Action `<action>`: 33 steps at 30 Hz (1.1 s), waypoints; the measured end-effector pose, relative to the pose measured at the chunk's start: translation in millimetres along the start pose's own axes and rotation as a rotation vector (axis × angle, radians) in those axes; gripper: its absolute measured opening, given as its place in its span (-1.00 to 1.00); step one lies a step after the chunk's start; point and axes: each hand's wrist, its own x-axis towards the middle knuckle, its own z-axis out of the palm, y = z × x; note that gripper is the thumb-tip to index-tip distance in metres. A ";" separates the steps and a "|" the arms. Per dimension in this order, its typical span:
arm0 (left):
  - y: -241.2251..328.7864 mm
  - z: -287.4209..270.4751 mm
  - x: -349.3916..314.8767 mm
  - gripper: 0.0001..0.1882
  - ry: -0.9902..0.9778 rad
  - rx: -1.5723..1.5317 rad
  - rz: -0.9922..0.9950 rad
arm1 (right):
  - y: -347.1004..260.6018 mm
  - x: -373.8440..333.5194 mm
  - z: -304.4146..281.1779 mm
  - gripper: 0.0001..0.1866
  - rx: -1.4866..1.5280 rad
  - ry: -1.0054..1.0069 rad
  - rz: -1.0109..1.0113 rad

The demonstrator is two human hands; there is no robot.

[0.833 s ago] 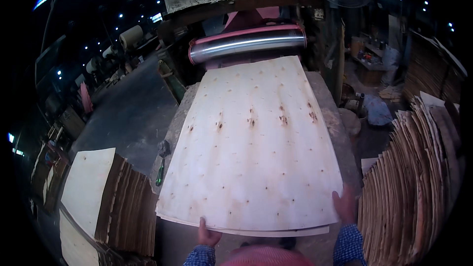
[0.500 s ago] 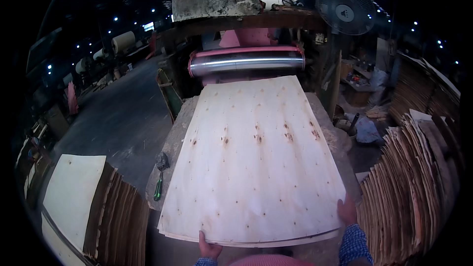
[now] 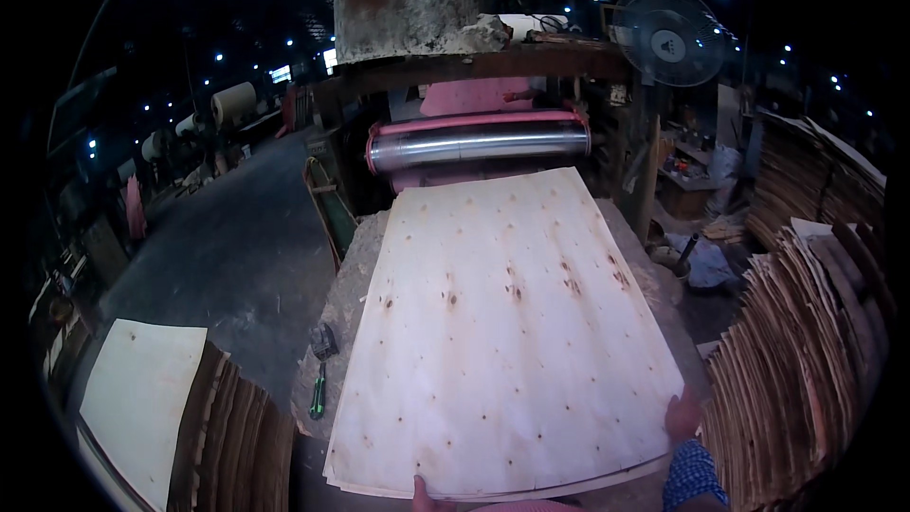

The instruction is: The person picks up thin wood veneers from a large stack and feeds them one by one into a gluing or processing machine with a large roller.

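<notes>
A small stack of pale wood veneer sheets (image 3: 502, 351), dotted with brown knots, lies in front of me on a rough worktable. My left hand (image 3: 429, 498) pinches the stack's near edge, its thumb on top and its other fingers hidden underneath or cut off by the frame. At the right edge, close to the near corner, my right hand (image 3: 682, 415) closes on the sheets; part of its fingers is hidden. Beyond the far end of the stack runs a shiny metal roller (image 3: 479, 145) with a pink strip along its top.
A green-handled brush-like tool (image 3: 319, 379) lies left of the sheets. Veneer stacks stand at the left (image 3: 142, 408) and right (image 3: 787, 360). A round fan (image 3: 668, 43) is mounted at the upper right. Behind the roller, a person's hand (image 3: 517, 96) appears beside pink sheeting.
The whole scene sits lower and slightly to the right in the picture. Both hands keep their places on the sheets. A hand now shows behind the roller.
</notes>
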 end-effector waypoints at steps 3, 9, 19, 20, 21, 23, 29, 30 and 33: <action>5.6 -12.3 -3.9 -0.37 -0.617 -0.199 -0.143 | -14.2 -1.3 -8.0 -0.47 0.029 -0.001 -0.018; 1.0 81.6 -49.7 -0.39 0.129 0.053 0.022 | -5.5 -1.8 2.2 -0.46 -0.034 0.014 0.018; -15.0 -4.5 -11.0 -0.46 0.210 0.087 0.159 | -5.7 -5.3 5.0 -0.45 -0.023 -0.053 0.085; -14.9 -10.5 -5.3 -0.48 0.188 0.071 0.177 | -7.3 -6.4 5.7 -0.46 -0.038 -0.037 0.084; -15.4 -9.6 -3.5 -0.50 0.164 0.057 0.193 | -7.2 -6.4 7.0 -0.46 -0.054 -0.020 0.085; -18.4 4.5 -4.8 -0.51 0.234 0.038 0.237 | 2.6 -4.1 16.4 -0.47 -0.029 -0.005 0.056; -19.0 24.4 3.0 -0.48 0.157 0.145 0.344 | 20.1 1.5 32.3 -0.46 -0.008 0.064 -0.012; -20.8 29.5 7.1 -0.53 0.278 0.112 0.343 | 22.9 5.1 33.8 -0.45 0.012 0.076 -0.017; -20.3 -0.5 19.2 -0.53 0.199 0.150 0.449 | 7.4 3.4 20.1 -0.43 0.047 -0.027 0.002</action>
